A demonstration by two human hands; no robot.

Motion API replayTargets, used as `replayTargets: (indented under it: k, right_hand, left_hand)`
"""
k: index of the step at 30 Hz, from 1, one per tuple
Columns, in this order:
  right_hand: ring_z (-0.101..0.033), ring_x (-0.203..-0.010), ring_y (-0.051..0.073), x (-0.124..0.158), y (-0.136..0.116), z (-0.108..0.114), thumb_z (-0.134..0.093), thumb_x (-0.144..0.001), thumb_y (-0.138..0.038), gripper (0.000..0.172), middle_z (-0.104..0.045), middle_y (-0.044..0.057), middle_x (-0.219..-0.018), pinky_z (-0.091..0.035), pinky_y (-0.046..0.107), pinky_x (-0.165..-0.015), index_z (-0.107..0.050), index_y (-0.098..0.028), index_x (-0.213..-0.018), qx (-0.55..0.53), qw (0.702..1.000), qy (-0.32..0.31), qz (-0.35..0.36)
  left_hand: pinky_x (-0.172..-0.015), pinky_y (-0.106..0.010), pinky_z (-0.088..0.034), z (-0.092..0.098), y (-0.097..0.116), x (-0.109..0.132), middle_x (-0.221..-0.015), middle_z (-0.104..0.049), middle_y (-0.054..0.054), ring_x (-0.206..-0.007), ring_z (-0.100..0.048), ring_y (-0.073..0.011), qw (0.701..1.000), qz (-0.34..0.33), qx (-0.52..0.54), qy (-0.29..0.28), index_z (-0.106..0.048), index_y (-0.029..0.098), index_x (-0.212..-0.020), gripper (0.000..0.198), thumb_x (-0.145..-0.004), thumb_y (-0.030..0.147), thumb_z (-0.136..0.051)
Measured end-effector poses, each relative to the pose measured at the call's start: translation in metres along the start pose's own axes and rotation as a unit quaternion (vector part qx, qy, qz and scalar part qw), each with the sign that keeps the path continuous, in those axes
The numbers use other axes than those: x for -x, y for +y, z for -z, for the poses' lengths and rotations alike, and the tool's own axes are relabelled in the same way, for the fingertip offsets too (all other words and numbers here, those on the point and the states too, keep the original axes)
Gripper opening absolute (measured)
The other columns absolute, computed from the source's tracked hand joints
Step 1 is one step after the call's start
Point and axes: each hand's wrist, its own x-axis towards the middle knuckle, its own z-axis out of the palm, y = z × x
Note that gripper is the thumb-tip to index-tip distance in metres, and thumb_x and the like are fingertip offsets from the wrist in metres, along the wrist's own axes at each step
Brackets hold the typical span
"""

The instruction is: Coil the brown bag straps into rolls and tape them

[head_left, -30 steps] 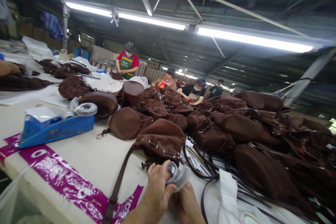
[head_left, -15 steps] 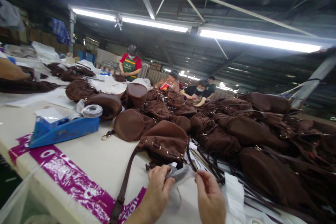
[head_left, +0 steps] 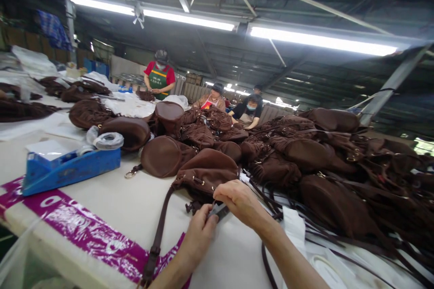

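My left hand is closed on a small dark piece in greyish clear plastic wrap. Over its far end, my right hand bends with thumb and fingers pinched together, apparently on the wrap; the fingertips are partly hidden. Just beyond both hands lies a brown drawstring bucket bag on its side, with metal eyelets along its gathered mouth. Its dark brown strap runs down toward the table's near edge, left of my left hand.
A blue tape dispenser stands left on the white table, near a purple printed plastic strip. Brown bags pile up across the back and right. White paper lies beside my right arm. Several people work beyond.
My right hand has moved from the right of the wrapped piece to above it, its forearm now slanting in from the lower right. My left hand keeps its hold. The view has shifted slightly.
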Motion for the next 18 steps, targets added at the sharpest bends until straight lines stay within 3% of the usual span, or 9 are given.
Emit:
replayTargets:
  k: [5, 7, 9, 10, 12, 14, 18]
  right_hand:
    - [-0.063, -0.08, 0.019, -0.005, -0.004, 0.015, -0.056, -0.086, -0.019, 0.018, -0.073, 0.002, -0.083, -0.041, 0.027, -0.074, -0.072, -0.025, -0.087, -0.038, 0.999, 0.001, 0.004]
    - [-0.063, -0.084, 0.019, 0.002, -0.005, 0.019, -0.054, -0.087, -0.025, 0.017, -0.073, 0.004, -0.089, -0.043, 0.028, -0.075, -0.069, -0.022, -0.093, -0.077, 0.992, 0.088, -0.044]
    - [-0.062, -0.071, 0.017, 0.017, -0.005, 0.018, -0.048, -0.091, -0.034, 0.023, -0.07, 0.003, -0.076, -0.043, 0.026, -0.066, -0.065, -0.02, -0.083, -0.133, 0.964, 0.166, -0.158]
    - [-0.06, -0.061, 0.016, 0.027, -0.005, 0.015, -0.045, -0.092, -0.037, 0.029, -0.066, 0.001, -0.066, -0.041, 0.025, -0.058, -0.062, -0.02, -0.076, -0.166, 0.946, 0.167, -0.224]
    - [-0.053, -0.05, 0.013, 0.048, -0.005, 0.003, -0.047, -0.09, -0.039, 0.031, -0.059, -0.002, -0.054, -0.035, 0.024, -0.048, -0.056, -0.021, -0.066, -0.221, 0.917, 0.1, -0.316]
    - [-0.052, -0.051, 0.013, 0.066, -0.008, -0.015, -0.057, -0.082, -0.035, 0.025, -0.058, -0.003, -0.054, -0.032, 0.024, -0.048, -0.054, -0.021, -0.063, -0.24, 0.911, 0.039, -0.334]
    - [-0.05, -0.053, 0.013, 0.08, -0.017, -0.049, -0.069, -0.069, -0.024, 0.018, -0.055, -0.007, -0.053, -0.03, 0.023, -0.05, -0.051, -0.022, -0.07, -0.246, 0.907, 0.066, -0.334]
  left_hand:
    - [-0.058, -0.024, -0.033, -0.003, -0.002, -0.005, -0.067, -0.052, 0.001, -0.062, -0.044, -0.0124, 0.984, 0.067, 0.163, -0.014, -0.058, 0.015, -0.075, 0.038, -0.072, 0.051, -0.07]
    - [-0.054, -0.023, -0.03, -0.003, 0.0, -0.004, -0.063, -0.05, 0.002, -0.057, -0.041, -0.01, 0.966, 0.11, 0.233, -0.02, -0.057, 0.014, -0.075, 0.043, -0.068, 0.053, -0.075]
    - [-0.054, -0.022, -0.029, -0.004, 0.004, -0.003, -0.06, -0.05, 0.003, -0.055, -0.04, -0.0088, 0.949, 0.128, 0.289, -0.016, -0.057, 0.014, -0.073, 0.045, -0.065, 0.053, -0.077]
    - [-0.054, -0.022, -0.029, -0.004, 0.006, -0.003, -0.059, -0.05, 0.003, -0.054, -0.039, -0.0083, 0.941, 0.131, 0.311, -0.015, -0.056, 0.014, -0.071, 0.045, -0.064, 0.053, -0.078]
    - [-0.053, -0.021, -0.03, -0.004, 0.01, -0.003, -0.057, -0.05, 0.003, -0.053, -0.039, -0.0077, 0.928, 0.141, 0.345, -0.019, -0.056, 0.013, -0.069, 0.046, -0.062, 0.051, -0.081]
    - [-0.054, -0.021, -0.032, -0.004, 0.013, -0.003, -0.058, -0.052, 0.003, -0.054, -0.041, -0.0079, 0.916, 0.157, 0.368, -0.023, -0.057, 0.013, -0.07, 0.045, -0.06, 0.049, -0.082]
    - [-0.055, -0.02, -0.033, -0.003, 0.016, -0.002, -0.059, -0.053, 0.003, -0.055, -0.042, -0.0075, 0.906, 0.175, 0.384, -0.022, -0.059, 0.012, -0.072, 0.043, -0.059, 0.044, -0.084]
